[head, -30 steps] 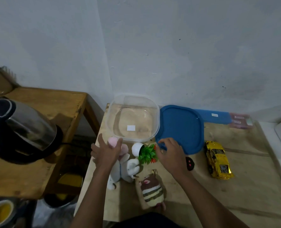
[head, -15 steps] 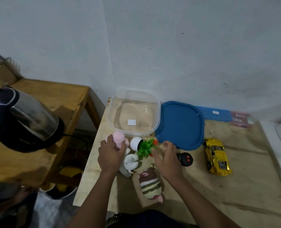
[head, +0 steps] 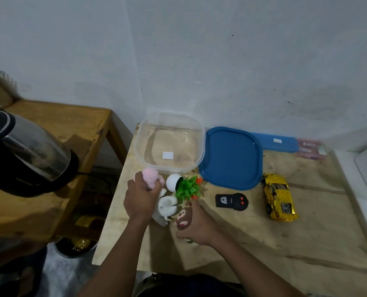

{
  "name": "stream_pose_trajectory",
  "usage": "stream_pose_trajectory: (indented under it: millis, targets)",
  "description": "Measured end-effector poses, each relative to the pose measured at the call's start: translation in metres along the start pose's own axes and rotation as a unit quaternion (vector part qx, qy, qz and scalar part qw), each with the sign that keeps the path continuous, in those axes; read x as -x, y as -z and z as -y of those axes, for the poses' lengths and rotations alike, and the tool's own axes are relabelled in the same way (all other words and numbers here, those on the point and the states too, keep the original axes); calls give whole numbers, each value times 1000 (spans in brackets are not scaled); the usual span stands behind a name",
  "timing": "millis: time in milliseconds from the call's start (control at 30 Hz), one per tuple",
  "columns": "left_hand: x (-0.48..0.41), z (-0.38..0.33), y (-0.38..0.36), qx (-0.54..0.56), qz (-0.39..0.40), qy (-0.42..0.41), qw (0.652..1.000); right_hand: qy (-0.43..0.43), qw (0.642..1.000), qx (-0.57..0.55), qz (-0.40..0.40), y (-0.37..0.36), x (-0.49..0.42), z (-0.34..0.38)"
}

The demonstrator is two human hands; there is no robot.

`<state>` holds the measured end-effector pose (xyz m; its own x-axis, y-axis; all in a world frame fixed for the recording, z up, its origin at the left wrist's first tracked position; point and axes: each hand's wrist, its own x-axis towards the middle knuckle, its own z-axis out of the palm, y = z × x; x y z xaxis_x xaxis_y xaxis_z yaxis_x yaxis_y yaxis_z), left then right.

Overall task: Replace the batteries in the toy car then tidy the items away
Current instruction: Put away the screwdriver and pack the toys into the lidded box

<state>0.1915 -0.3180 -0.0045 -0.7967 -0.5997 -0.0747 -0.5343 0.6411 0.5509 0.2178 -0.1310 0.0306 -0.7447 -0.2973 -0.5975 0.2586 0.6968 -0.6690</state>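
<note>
- The wooden table (head: 307,232) ends at nine o'clock of my left hand (head: 141,198). Anything I nudge that way can drop to the floor.
- The clear tub (head: 203,146) stands open at twelve o'clock. It looks light, so a toy thrown against its rim may shove it.
- The toy car (head: 279,197) sits on its wheels at three o'clock, well apart from both hands. I cannot tell whether its batteries are changed, and boxing it too soon would skip that step.
- The left hand is clenched round a pink-and-white plush (head: 167,205) and my right hand (head: 196,224) grasps a brown plush (head: 182,218). With both hands full, I have nothing free to catch a slip.
- The small plant (head: 185,186) lies tipped over between the hands and the tub. A plush dragged across it could roll the pot.
- The remote (head: 231,202) lies at two o'clock of the right hand, where my forearm could sweep it.
</note>
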Motion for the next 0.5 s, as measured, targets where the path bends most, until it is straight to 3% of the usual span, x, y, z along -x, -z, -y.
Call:
stream_pose_trajectory:
  millis: [167, 333, 500]
  targets:
    - [-2, 3, 1, -1, 4, 0, 1000, 61, 998, -27, -8, 1, -7, 12]
    - [-5, 5, -2, -3, 8, 0, 1000, 37, 990, -71, -113, 5, -18, 22]
    - [-7, 8, -4, -4, 12, -3, 1000, -23, 960, -185, -207, 11, -36, 21]
